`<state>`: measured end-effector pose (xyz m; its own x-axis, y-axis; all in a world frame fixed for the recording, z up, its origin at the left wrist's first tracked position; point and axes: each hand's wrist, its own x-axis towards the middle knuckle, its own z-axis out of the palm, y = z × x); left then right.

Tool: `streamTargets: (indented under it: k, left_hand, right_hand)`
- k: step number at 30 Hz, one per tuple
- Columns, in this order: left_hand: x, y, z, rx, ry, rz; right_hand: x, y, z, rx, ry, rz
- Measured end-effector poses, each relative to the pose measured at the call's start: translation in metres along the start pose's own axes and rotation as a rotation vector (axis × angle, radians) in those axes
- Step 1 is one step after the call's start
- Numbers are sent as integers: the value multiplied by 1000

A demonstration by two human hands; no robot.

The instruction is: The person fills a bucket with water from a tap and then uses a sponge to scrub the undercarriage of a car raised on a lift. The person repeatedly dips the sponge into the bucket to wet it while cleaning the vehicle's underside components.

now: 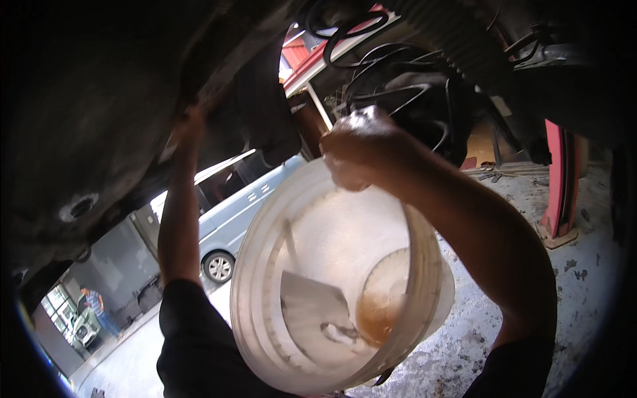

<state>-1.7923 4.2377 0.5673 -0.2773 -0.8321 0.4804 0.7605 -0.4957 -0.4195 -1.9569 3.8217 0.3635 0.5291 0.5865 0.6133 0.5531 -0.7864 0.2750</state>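
A large translucent white plastic bucket (325, 229) hangs tilted below the vehicle's underside, its mouth facing me. My right hand (358, 146) is closed at the bucket's far rim, its knuckles shiny; the forearm crosses in front of the bucket's right side. Inside the bucket are a small pool of brown liquid (381, 315) and a flat greyish piece (312, 305). My left hand (190, 123) is raised against the dark underside (86, 132) of the vehicle. Shadow and blur hide its fingers, so what it touches or holds there is unclear.
Black hoses (358, 63) and a ribbed duct (458, 40) hang overhead. A red lift post (561, 179) stands on the stained floor (464, 351) to the right. Beyond the left arm is a light blue van (249, 196). A person (95, 305) stands at the far left.
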Motion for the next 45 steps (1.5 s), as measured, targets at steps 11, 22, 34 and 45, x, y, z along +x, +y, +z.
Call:
streamTargets:
  k: [11,22,34,45]
  left_hand:
    - [46,29,-39,-611,-87,-477]
    - [118,74,-86,-928,-1,-568]
    - [114,115,-43,-740,55,-399]
    - [40,58,-6,-271,9,-288]
  right_hand:
    - [11,-5,-9,-54,-216,142]
    - [22,19,30,-293,-212,-21]
    - [14,2,1,-118,-247,148]
    - [15,-5,6,-105,-102,98]
